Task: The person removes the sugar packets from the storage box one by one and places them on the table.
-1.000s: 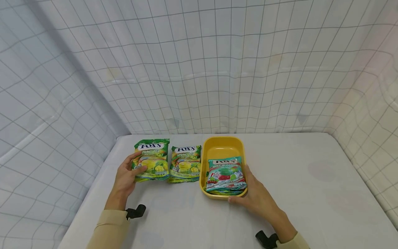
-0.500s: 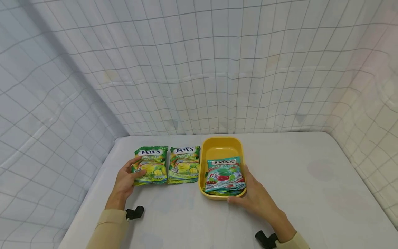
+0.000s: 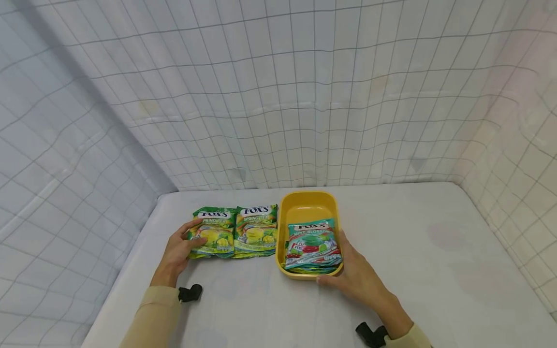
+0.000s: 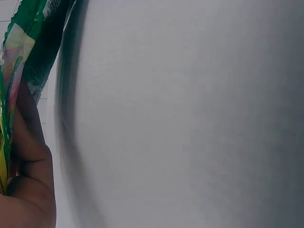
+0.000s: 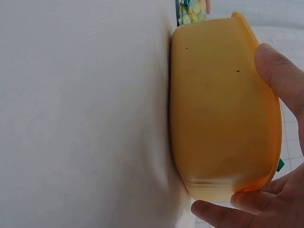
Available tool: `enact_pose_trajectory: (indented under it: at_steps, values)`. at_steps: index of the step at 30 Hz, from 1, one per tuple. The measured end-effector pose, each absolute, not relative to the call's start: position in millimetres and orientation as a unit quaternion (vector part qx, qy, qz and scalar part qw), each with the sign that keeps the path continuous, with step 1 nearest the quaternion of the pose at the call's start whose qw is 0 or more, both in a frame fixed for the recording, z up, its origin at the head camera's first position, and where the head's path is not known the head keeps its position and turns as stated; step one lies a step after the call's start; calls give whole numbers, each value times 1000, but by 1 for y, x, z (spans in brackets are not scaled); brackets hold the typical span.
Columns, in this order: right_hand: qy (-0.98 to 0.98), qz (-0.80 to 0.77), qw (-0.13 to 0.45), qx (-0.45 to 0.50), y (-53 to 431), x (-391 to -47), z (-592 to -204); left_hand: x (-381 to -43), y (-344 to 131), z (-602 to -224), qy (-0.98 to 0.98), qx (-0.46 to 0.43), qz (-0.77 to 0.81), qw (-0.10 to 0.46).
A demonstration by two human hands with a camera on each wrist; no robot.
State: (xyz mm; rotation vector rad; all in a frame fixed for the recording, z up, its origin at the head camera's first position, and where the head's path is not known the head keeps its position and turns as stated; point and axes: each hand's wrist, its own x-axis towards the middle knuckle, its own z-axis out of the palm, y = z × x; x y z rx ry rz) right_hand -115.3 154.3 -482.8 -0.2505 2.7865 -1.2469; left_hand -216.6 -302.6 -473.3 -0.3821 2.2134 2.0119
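My left hand holds a green and yellow bag of Fox's Spring Tea candy by its left side, thumb over the front. In the left wrist view, the fingers reach behind the bag's edge. A second Spring Tea candy bag lies right beside it, their edges meeting. My right hand grips the near right corner of a yellow plastic tray. Its thumb presses the rim in the right wrist view, with the fingers around the end wall. A teal Mint Blossom candy bag lies on top inside the tray.
Beneath the Mint Blossom bag, green-yellow wrapper edges show in the tray. The white tabletop meets a white grid-patterned curtain behind, with more of it at both sides. Black wrist-camera mounts stick out at both wrists.
My left hand has lowered its Spring Tea bag toward the tabletop and brought it against the second bag. The right hand keeps its grip on the tray.
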Motion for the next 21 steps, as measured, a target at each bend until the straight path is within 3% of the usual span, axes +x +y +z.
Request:
enact_pose_trajectory:
  at_steps: [21]
  values:
    - [906, -415, 44, -77, 153, -114, -481, -240, -298, -473, 743, -92, 658, 81]
